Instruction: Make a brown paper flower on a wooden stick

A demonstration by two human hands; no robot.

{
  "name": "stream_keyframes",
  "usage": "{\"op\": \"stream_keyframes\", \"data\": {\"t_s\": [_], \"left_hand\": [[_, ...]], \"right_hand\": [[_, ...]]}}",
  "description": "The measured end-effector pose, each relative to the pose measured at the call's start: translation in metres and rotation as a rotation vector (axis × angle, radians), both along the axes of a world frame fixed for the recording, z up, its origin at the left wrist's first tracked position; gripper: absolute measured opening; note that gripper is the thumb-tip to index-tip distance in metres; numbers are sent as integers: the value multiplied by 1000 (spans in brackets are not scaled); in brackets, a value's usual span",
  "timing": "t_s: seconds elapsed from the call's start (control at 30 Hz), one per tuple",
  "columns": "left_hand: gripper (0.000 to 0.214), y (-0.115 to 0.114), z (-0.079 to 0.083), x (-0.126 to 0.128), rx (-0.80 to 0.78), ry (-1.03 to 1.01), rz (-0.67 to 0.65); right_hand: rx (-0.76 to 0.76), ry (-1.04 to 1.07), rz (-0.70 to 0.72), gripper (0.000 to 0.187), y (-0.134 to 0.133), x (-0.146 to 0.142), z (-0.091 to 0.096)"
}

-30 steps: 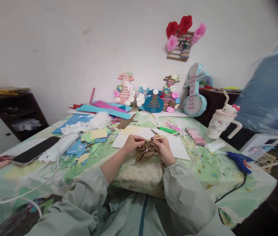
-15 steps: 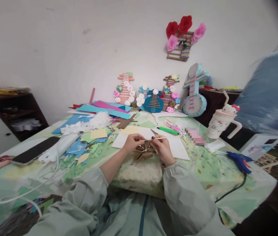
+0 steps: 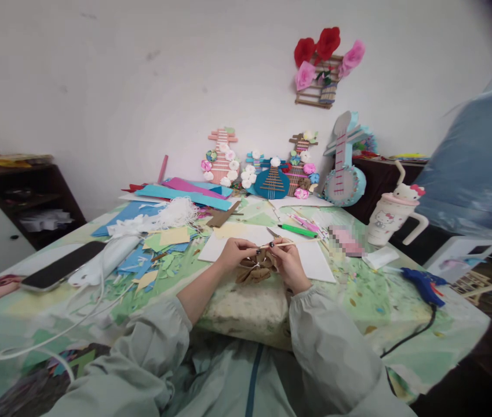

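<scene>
Below frame centre, my left hand (image 3: 236, 253) pinches the brown flower (image 3: 255, 273) while my right hand (image 3: 291, 265) grips a pale stick (image 3: 284, 244).

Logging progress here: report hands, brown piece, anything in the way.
Left hand, right hand close together, pale stick at fingertips. Brown piece gathered below. Nothing visibly blocking; green pen beyond.

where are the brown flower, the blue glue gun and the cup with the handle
brown flower (image 3: 254, 275): head view, on its petals, just below the white centre
blue glue gun (image 3: 422, 285): head view, on its blue body
cup (image 3: 385, 220): head view, on its printed side, left of the handle
</scene>
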State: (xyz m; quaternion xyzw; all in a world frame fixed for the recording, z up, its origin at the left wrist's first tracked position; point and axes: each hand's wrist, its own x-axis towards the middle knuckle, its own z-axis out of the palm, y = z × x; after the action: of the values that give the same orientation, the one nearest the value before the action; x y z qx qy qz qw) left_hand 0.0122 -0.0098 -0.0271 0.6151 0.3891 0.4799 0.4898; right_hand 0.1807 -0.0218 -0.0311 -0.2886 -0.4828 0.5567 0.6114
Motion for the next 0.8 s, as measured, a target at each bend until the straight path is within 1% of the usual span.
{"op": "stream_keyframes", "data": {"t_s": [0.17,0.3,0.53,0.7,0.8], "left_hand": [[21,-2,1,0,91,21,-4],[20,-1,-1,1,104,14,-24],[22,0,-4,2,53,-40,-64],[28,-1,-2,2,8,-87,-104],[30,-2,0,3,-30,-97,-106]], "right_hand": [[-10,-73,11,22,-1,0,-1],[-11,-117,-19,22,1,0,-4],[-1,-140,-58,23,2,0,-5],[-8,-154,-80,24,0,1,-2],[-8,-170,-95,26,0,0,-2]]}}
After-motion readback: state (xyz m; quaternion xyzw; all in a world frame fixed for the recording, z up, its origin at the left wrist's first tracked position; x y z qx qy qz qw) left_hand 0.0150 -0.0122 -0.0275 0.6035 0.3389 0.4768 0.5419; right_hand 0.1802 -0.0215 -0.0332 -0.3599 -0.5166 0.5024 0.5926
